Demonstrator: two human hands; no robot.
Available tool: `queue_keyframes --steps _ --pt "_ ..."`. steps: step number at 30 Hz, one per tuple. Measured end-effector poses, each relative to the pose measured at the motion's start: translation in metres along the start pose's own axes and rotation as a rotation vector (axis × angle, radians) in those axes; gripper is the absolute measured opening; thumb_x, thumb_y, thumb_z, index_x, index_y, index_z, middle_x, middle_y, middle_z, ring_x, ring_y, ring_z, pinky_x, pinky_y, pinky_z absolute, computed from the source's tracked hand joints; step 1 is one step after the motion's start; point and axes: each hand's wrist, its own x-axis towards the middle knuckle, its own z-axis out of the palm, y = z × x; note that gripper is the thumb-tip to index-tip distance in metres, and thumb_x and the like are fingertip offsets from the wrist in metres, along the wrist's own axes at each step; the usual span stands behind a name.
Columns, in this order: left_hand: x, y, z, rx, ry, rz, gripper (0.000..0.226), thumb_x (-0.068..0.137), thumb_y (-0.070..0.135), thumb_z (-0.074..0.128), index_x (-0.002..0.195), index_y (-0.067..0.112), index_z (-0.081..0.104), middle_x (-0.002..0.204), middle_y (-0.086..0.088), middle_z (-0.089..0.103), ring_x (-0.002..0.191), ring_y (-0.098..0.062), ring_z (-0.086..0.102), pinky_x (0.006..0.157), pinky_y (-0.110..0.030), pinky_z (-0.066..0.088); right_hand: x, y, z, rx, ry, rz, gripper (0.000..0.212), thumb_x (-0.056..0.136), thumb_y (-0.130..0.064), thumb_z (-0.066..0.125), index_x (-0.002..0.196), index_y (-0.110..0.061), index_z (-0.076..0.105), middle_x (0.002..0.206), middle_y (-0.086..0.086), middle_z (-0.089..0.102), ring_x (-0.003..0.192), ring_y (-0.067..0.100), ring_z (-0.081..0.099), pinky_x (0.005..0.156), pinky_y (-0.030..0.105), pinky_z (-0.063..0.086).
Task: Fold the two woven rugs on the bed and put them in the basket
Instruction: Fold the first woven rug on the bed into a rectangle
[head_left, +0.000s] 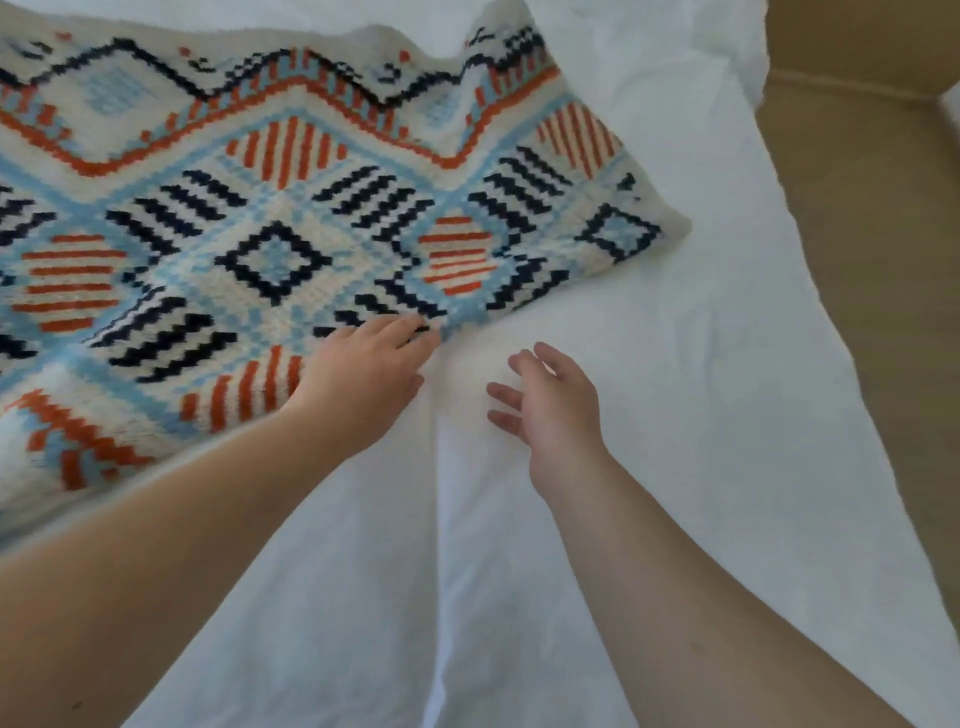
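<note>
One woven rug (291, 208), patterned in orange, navy and pale blue diamonds, lies spread on the far left of the bed (649, 415). Left hand (363, 379) rests on its near edge, fingers (410, 332) extended flat, gripping nothing. Right hand (556, 405) hovers just beside, fingers loosely spread, empty. No legible writing or labels observed.

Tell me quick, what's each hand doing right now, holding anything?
Left hand: open, fingers resting on the near edge of the woven rug, not gripping it.
Right hand: open, fingers relaxed, holding nothing, over the white bed sheet.
</note>
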Motion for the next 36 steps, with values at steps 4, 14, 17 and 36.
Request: queue_keyframes --steps 4,14,17,36 --pt "0.016 0.006 0.002 -0.355 0.165 -0.241 0.034 0.099 0.007 0.049 0.129 0.019 0.061 0.107 -0.006 0.068 0.096 -0.030 0.061 0.077 -0.040 0.051 0.023 -0.005 -0.018 0.016 -0.063 0.046 0.042 0.099 -0.016 0.054 0.141 -0.024 0.048 0.118 0.000 0.061 0.088 0.019 0.073 0.074 0.040 0.063" --pt "-0.017 -0.007 -0.015 -0.838 0.149 -0.432 0.048 0.080 0.017 0.041 0.076 0.055 0.070 0.094 0.012 0.071 0.087 -0.014 0.065 0.078 -0.031 0.049 0.048 -0.004 0.042 0.178 -0.290 0.018 0.041 0.096 -0.020 0.057 0.136 -0.029 0.046 0.119 0.011 0.069 0.084 0.023 0.072 0.054 0.030 0.056" --pt "-0.009 -0.006 -0.021 -0.851 0.222 -0.361 0.045 0.093 0.021 0.054 0.089 0.064 0.065 0.102 0.014 0.070 0.095 -0.009 0.065 0.085 -0.030 0.051 0.051 -0.011 0.059 0.156 -0.383 0.052 0.040 0.097 -0.031 0.057 0.136 -0.027 0.047 0.120 0.008 0.069 0.090 0.022 0.072 0.059 0.034 0.059" --pt "-0.052 0.057 -0.019 -0.167 0.312 0.345 0.044 0.096 0.034 0.057 0.124 0.002 0.067 0.131 -0.014 0.064 0.119 -0.028 0.061 0.103 -0.043 0.044 -0.121 0.007 -0.032 0.201 0.356 -0.142 0.010 0.089 -0.011 0.068 0.079 -0.010 0.067 0.060 0.004 0.067 0.049 0.010 0.059 0.053 0.018 0.050"
